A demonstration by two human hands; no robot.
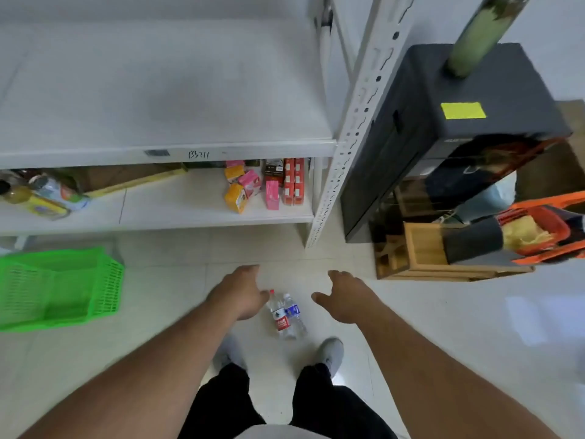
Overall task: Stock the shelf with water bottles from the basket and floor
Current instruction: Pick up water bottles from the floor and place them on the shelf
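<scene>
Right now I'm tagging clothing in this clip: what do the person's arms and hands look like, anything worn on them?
Both forearms are bare, with no sleeves in view. The left hand and right hand wear no gloves, and no watch, ring or wristband shows on either.

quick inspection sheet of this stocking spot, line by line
surface: pale tiled floor; white shelf, its top board bare.
job's things: red-label bottle and blue-label bottle lie side by side on the floor between the hands; green basket on the floor at left, no bottles visible in it.
clutter: small cartons and jars on the lower board.
hands: left hand and right hand open, above the bottles, holding nothing.
cables: nothing seen.
surroundings: dark cabinet with yellow label, wooden crate, orange basket at right.
</scene>
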